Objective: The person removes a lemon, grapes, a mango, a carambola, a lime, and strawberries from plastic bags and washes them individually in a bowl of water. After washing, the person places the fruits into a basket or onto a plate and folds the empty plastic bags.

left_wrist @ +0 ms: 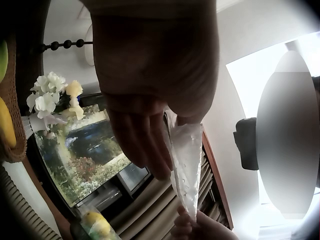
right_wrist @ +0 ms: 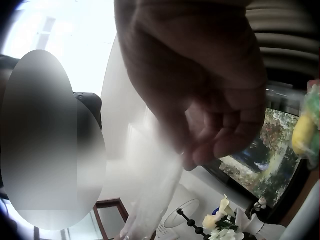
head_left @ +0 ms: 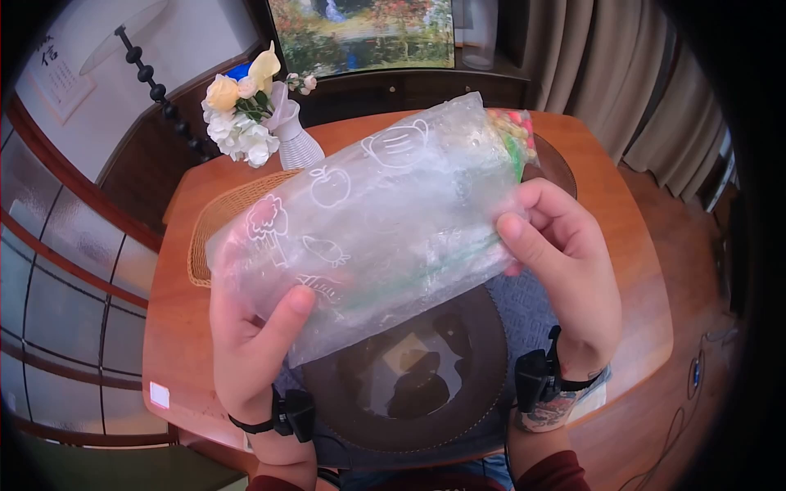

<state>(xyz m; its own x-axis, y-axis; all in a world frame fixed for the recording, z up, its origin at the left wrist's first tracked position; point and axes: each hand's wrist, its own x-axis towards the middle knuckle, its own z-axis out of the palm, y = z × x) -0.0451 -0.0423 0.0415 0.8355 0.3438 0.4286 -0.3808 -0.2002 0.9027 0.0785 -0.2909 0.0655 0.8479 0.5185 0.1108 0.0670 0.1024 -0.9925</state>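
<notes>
A clear plastic zip bag [head_left: 385, 204] with white drawings of an apple, a broccoli and a carrot is held up above the table, tilted with its right end higher. No contents show inside it. The left hand [head_left: 254, 335] grips its lower left part, thumb across the front and fingers behind, seen through the film. At the right edge, near the green zip line, the right hand [head_left: 569, 262] pinches the bag between thumb and curled fingers. Seen edge-on in the left wrist view, the bag [left_wrist: 187, 160] looks flat and thin.
Below lies a round dark placemat [head_left: 336, 401] on the wooden table [head_left: 630, 237]. A wicker basket [head_left: 199, 245] stands left, holding a banana [left_wrist: 6, 122]. Behind are a white vase [head_left: 300, 150] of flowers and a clear packet [head_left: 524, 131] with colourful contents.
</notes>
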